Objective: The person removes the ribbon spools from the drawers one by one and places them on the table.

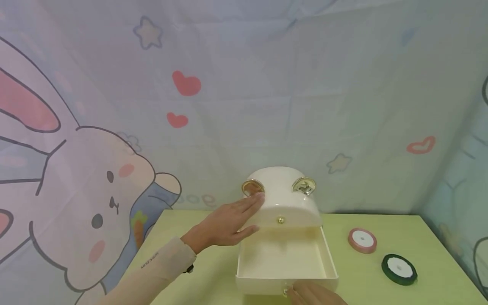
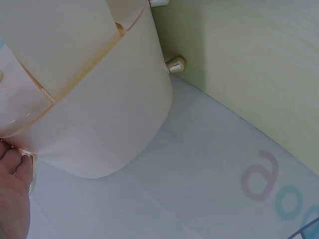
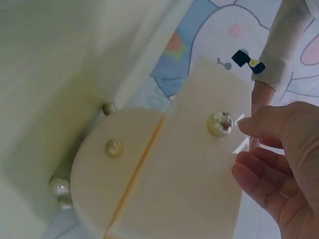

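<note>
Backdrop [image 1: 76, 127]: cloth with a cartoon rabbit at far left, hearts and stars; pale letters that look like "goo" show behind the box, read in mirror on the left wrist view.
Sleeve [image 1: 160, 264]: beige, on the left arm; a small dark line of print near the cuff, too small to read.
Left hand [image 1: 225, 222]: fingers straight and flat against the left side of the box, fingertips just under the left gold ring; grip released, pressing only.
Box [image 1: 284, 199]: cream, dome-topped, standing at the back middle of the surface, against the backdrop; two gold rings on top, a small gold knob on its front.
Drawer [image 1: 286, 258]: pulled out from the box bottom toward the person, open; its inside shows nothing in it.
Drawer knob [image 3: 219, 123]: gold, on the drawer front.
Right hand [image 1: 314, 294]: at the drawer front at the bottom edge of the head view; fingertips beside the knob, loosely curled; I cannot tell whether the grip holds it.
Surface [image 1: 438, 262]: light green.
Pink ribbon roll [image 1: 362, 240]: flat on the surface, right of the drawer, apart from it.
Green ribbon roll [image 1: 399, 269]: flat, nearer and further right, near the pink one.
In the way: nothing lies between drawer and rolls.
</note>
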`<state>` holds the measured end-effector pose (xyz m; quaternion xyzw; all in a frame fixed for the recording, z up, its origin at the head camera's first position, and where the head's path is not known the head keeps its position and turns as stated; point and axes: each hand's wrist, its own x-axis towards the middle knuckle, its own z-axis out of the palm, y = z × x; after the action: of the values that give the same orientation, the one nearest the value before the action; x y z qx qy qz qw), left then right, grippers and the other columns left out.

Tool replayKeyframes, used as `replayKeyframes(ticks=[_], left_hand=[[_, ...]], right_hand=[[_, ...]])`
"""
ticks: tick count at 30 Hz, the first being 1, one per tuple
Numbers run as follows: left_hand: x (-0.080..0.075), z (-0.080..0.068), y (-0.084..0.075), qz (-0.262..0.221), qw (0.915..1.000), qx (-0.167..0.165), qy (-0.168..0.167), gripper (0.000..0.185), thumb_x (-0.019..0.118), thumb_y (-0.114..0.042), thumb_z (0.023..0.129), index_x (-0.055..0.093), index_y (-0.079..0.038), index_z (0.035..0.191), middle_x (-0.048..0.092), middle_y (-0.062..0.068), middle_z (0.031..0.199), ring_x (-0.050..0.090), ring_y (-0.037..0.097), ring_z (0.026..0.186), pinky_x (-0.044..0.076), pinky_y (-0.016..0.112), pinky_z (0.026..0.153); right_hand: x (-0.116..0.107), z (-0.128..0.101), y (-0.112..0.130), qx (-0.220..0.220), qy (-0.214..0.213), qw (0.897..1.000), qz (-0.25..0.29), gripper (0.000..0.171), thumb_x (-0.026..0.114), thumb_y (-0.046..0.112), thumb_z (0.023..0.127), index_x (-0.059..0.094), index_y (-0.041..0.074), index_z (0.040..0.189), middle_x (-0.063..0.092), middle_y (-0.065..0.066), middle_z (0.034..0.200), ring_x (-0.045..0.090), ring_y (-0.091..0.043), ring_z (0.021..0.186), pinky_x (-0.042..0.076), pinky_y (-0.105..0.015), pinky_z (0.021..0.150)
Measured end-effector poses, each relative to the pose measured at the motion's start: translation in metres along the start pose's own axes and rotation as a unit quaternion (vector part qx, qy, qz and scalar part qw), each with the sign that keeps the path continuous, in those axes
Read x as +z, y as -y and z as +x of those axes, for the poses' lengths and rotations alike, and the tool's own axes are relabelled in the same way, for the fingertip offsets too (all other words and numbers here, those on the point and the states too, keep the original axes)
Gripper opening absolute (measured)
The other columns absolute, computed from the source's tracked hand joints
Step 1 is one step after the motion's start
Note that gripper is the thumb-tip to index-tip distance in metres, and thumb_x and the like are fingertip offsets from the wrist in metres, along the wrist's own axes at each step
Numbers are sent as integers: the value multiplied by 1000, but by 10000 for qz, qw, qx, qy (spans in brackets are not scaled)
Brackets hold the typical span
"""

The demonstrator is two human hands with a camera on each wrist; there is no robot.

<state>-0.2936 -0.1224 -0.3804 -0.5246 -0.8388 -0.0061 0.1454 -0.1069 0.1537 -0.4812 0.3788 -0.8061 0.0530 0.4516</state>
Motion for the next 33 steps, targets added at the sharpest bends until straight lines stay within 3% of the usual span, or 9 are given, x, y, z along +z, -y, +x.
replayKeyframes(ticks=[5,8,16,21,33], left_hand=[[-1,0,1,-10,10000,47,-52,74,36,-49,114,15,-6,169,21,12,177,32,26,161,40,41,126],[-1,0,1,-14,10000,47,-83,73,35,-50,114,16,-6,169,21,12,177,32,26,161,40,41,125],[-1,1,1,-105,9998,34,-136,72,34,-49,114,18,-6,169,23,11,176,32,25,161,40,41,125],[-1,2,1,-117,9998,52,-178,71,34,-48,114,19,-6,169,24,11,176,33,24,161,40,41,125],[-1,1,-1,-219,9996,1,-184,70,37,-48,114,20,-8,169,25,10,176,36,25,160,42,42,124]], right_hand=[[16,0,8,105,-51,9999,-17,58,31,44,114,79,14,104,73,0,103,70,-13,84,56,-24,65],[26,1,10,-117,-360,9993,-72,53,38,40,113,79,11,96,74,-2,96,70,-14,78,56,-24,60],[38,1,5,-730,-810,9929,-468,48,47,37,110,80,5,97,79,-10,93,76,-21,80,63,-32,64],[39,1,5,-627,-784,9937,-494,48,46,34,111,80,4,95,77,-10,90,74,-20,77,61,-29,60],[36,-2,15,-5,-338,9974,-633,61,37,42,113,79,4,93,73,-8,90,72,-20,76,59,-28,58]])
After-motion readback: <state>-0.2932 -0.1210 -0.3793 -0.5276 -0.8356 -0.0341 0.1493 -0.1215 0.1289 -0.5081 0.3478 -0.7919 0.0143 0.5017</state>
